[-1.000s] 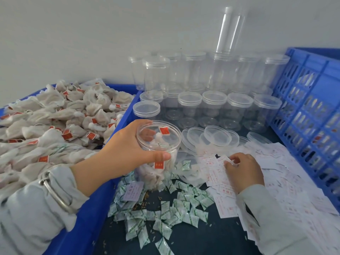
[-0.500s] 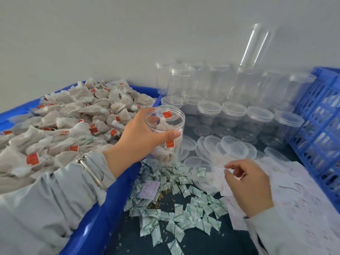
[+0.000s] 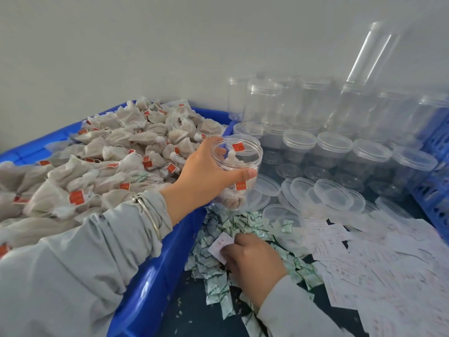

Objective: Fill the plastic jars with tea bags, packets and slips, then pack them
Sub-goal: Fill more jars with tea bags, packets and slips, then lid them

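Note:
My left hand [image 3: 206,176] grips an open clear plastic jar [image 3: 239,166] with tea bags inside, held above the tabletop beside the blue bin. My right hand [image 3: 252,261] is down on the pile of green-and-white packets [image 3: 218,285], pinching a white paper slip [image 3: 220,245] between thumb and fingers. Loose tea bags with red tags [image 3: 109,161] fill the blue bin on the left. More white slips [image 3: 379,266] lie spread at the right.
Empty clear jars [image 3: 323,152], some lidded, stand in rows at the back against the wall. Loose clear lids [image 3: 328,193] lie in front of them. A blue bin wall [image 3: 155,276] runs between my arms. A blue slatted crate [image 3: 435,181] stands at the right edge.
My right hand lifted a slip from the slip pile and moved left onto the green packets. My left hand kept hold of the jar, which stays about where it was.

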